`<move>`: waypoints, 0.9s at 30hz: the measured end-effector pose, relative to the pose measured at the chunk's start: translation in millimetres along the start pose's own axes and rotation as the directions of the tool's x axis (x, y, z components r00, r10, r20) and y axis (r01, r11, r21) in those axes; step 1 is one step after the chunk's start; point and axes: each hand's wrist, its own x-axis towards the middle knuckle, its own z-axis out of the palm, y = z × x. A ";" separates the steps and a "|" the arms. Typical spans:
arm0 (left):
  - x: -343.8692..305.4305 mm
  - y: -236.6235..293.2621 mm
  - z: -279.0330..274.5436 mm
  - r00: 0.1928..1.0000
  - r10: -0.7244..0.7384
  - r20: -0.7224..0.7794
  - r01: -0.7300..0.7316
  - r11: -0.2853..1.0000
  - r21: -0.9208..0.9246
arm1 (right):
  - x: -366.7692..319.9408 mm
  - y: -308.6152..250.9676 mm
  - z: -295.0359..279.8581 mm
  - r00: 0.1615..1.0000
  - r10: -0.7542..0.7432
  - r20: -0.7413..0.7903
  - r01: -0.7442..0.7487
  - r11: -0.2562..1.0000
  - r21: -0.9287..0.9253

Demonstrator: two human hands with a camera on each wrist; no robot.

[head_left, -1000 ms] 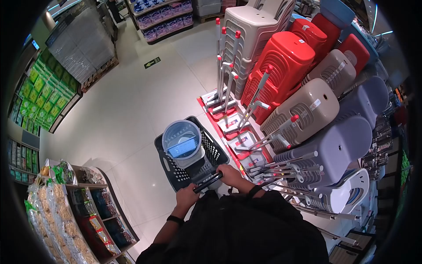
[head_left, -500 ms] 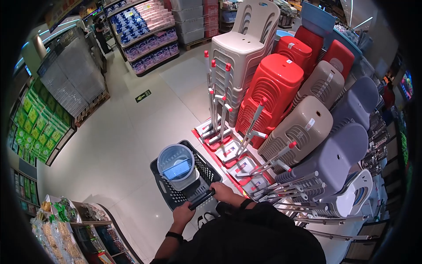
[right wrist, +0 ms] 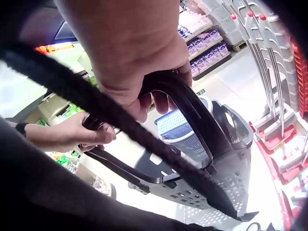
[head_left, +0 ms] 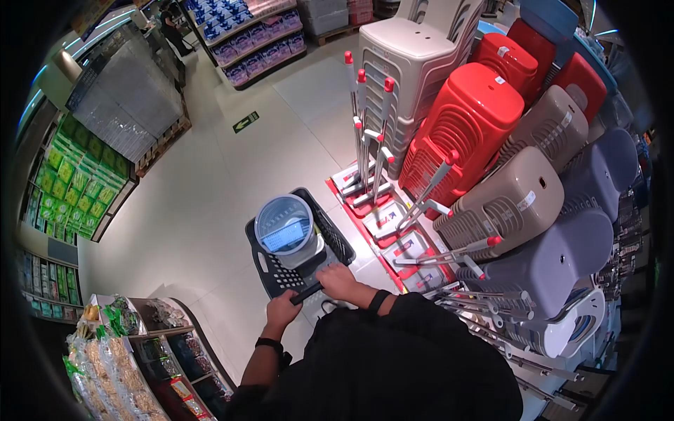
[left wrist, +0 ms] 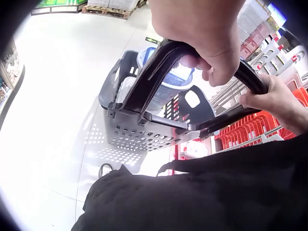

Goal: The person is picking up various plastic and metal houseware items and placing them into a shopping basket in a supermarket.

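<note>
Both of my hands hold the black handle [head_left: 307, 292] of a dark grey shopping basket [head_left: 264, 265] with perforated sides. My left hand [head_left: 283, 309] is curled round the handle's left part, and my right hand [head_left: 337, 282] grips further along it to the right. The handle's black side arms [left wrist: 150, 82] run down to the basket's rim. Inside stands a translucent blue-rimmed bucket [head_left: 275, 212], with a flat blue perforated piece [head_left: 286, 236] visible in it. Below the bucket a whitish container [head_left: 313, 250] shows partly.
To the right stand mops or brushes with red-tipped poles [head_left: 388, 105] and stacks of red stools [head_left: 477, 98] and beige stools [head_left: 523, 184]. Packaged-food shelving [head_left: 112, 365] is near left; a wrapped pallet load [head_left: 126, 98] stands beyond. A person [head_left: 172, 31] is far off.
The basket has moved forward a little along the row of poles, with both hands staying on its handle. The head view has tipped up and then back down.
</note>
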 end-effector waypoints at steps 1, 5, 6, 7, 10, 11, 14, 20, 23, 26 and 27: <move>6.3 -1.8 -1.5 1.000 0.001 -0.004 -0.001 1.000 -0.005 | 6.3 1.3 2.1 0.999 0.010 -0.032 -0.010 1.000 -0.004; 26.6 -9.0 -10.7 1.000 0.013 0.018 -0.013 1.000 -0.009 | 25.8 4.4 5.2 0.985 -0.003 -0.170 -0.001 1.000 -0.022; 32.5 -10.6 -12.7 1.000 0.021 0.004 -0.021 1.000 0.001 | 31.1 4.6 6.0 0.985 0.013 -0.169 -0.016 1.000 -0.015; 38.8 -11.4 -14.5 0.999 0.032 -0.012 -0.032 0.999 0.008 | 36.5 5.2 5.8 0.983 0.026 -0.184 -0.029 0.999 -0.014; 58.3 -16.2 -22.7 0.999 0.054 -0.005 -0.054 0.999 0.003 | 54.5 8.3 1.2 0.977 0.068 -0.200 -0.072 0.997 -0.010; 64.3 -18.8 -26.1 0.998 0.066 0.000 -0.066 0.998 0.002 | 61.5 6.7 -0.3 0.977 0.083 -0.198 -0.085 0.996 -0.004; 82.0 -23.9 -37.0 0.997 0.078 0.025 -0.077 0.997 -0.019 | 78.4 5.4 -3.9 0.969 0.090 -0.230 -0.098 0.995 -0.027; 110.4 -45.1 -48.2 0.990 0.122 0.073 -0.117 0.991 -0.063 | 111.7 -1.3 -11.4 0.983 0.127 -0.131 -0.142 0.983 -0.115; 123.7 -52.7 -59.6 0.986 0.154 0.067 -0.150 0.987 -0.061 | 140.5 -15.2 -31.1 0.970 0.178 0.168 -0.148 0.973 -0.178; 134.4 -61.2 -75.2 0.983 0.174 0.060 -0.169 0.982 -0.082 | 163.4 -21.3 -45.3 0.945 0.186 0.269 -0.141 0.974 -0.178; 139.1 -63.3 -76.9 0.982 0.181 0.059 -0.177 0.982 -0.067 | 167.7 -23.6 -51.8 0.938 0.193 0.288 -0.145 0.973 -0.178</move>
